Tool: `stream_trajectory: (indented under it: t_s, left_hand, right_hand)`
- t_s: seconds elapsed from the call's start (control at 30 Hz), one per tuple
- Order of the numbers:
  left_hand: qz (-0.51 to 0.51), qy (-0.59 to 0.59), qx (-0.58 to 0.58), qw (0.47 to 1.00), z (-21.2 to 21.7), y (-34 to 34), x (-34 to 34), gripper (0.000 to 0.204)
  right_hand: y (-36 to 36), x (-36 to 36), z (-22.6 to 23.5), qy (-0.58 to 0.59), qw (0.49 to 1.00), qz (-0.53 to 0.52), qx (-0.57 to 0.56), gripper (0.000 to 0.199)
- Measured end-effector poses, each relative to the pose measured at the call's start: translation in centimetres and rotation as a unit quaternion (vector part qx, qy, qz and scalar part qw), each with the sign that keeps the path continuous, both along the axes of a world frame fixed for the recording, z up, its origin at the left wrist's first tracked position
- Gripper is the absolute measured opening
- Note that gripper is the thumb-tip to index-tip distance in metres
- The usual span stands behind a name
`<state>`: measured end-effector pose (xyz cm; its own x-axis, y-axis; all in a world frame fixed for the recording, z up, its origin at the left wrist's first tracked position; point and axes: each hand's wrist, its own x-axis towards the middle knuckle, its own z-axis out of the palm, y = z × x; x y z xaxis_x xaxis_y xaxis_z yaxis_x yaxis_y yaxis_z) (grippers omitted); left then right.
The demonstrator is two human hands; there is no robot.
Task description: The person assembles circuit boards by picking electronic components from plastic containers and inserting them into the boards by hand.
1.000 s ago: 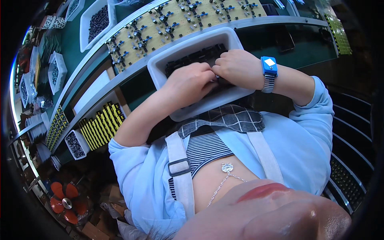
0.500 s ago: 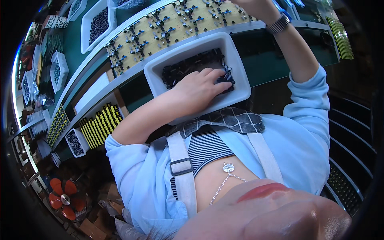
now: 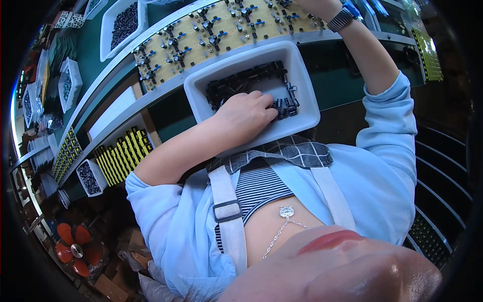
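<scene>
A white plastic bin (image 3: 308,113) stands in front of me, holding small black cylindrical parts with thin leads, probably capacitors (image 3: 288,107). My left hand (image 3: 245,115) reaches into it, fingers bent and drawn together among the parts; whatever is between the fingertips is hidden. Behind the bin lies a long tan circuit board (image 3: 193,56), set with many black, blue and silver components. Over the right part of this board is my right hand (image 3: 322,7), a dark banded watch (image 3: 340,20) on its wrist. The top edge cuts off its fingers, so their grip cannot be seen.
A metal rail (image 3: 173,83) runs along the board's near side. White trays of dark parts (image 3: 125,31) stand at the far left. Yellow-and-black strips (image 3: 121,158) and a small parts box (image 3: 92,178) sit at left. An orange-bladed fan (image 3: 78,249) is lower left.
My left hand has drawn back slightly to the left in the bin, and its fingers, spread before, have curled in. My right hand has shifted slightly left.
</scene>
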<state>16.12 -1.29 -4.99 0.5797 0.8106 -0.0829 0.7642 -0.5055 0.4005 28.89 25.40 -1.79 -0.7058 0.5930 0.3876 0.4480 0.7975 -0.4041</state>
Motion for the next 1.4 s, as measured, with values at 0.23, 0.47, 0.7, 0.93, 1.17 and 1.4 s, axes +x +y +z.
stream_trajectory:
  t_s: [0.23, 0.47, 0.7, 0.93, 1.17, 1.4]
  left_hand:
    - [-0.041, 0.027, 0.012, 0.999, 0.0, 0.3, 0.6, 0.017]
    - [-0.052, -0.010, 0.009, 0.999, 0.0, 0.5, 0.5, 0.017]
    - [0.011, -0.118, 0.006, 0.993, 0.6, 0.4, -0.5, 0.022]
    - [0.088, -0.271, 0.002, 0.958, 3.4, 1.6, -2.1, 0.020]
    - [0.113, -0.283, 0.011, 0.952, 4.2, 1.9, -2.8, 0.019]
    - [0.141, -0.281, 0.004, 0.949, 4.8, 2.3, -3.1, 0.023]
  right_hand:
    - [-0.2, 0.4, -0.4, 0.034, 0.998, 0.047, -0.026, 0.020]
    - [-1.6, -0.6, 0.2, -0.044, 0.989, 0.039, 0.136, 0.012]
    - [-1.9, -1.4, 0.0, -0.145, 0.969, -0.001, 0.202, 0.008]
    - [-1.9, -1.8, -0.2, -0.189, 0.958, 0.003, 0.217, 0.011]
    - [-1.7, -2.7, 0.0, -0.221, 0.950, 0.011, 0.218, 0.012]
    - [-0.6, -1.6, -0.1, -0.132, 0.975, 0.054, 0.172, 0.010]
